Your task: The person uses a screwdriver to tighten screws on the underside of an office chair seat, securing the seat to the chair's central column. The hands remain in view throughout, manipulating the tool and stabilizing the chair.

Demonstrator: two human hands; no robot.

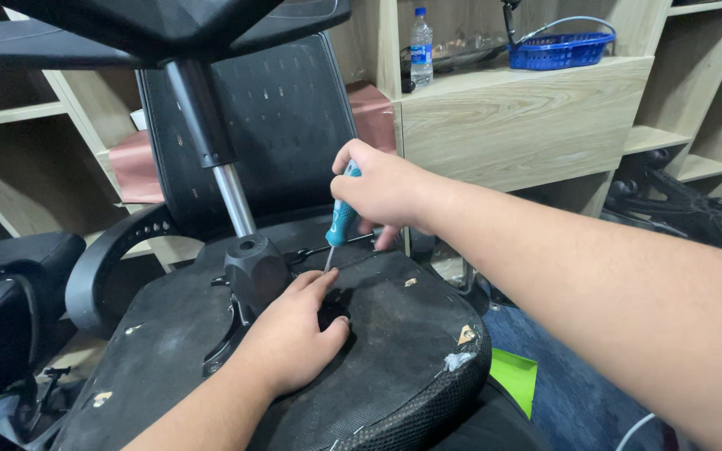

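An office chair lies upside down, its black seat underside (394, 334) facing up. My right hand (382, 188) grips a screwdriver with a blue-green handle (343, 219), tip pointing down at the seat underside near a black lever. My left hand (294, 334) rests flat on the underside, fingers spread just below the screwdriver tip and beside the black mechanism housing (254, 267). A silver gas-lift column (234, 199) rises from that housing up to the chair base (169, 25) at the top.
The mesh backrest (286, 125) stands behind the seat. Another black chair (2, 292) is at the left. Wooden shelving holds a water bottle (421, 38) and a blue basket (560, 48). A green sheet (516, 376) lies on the blue floor at right.
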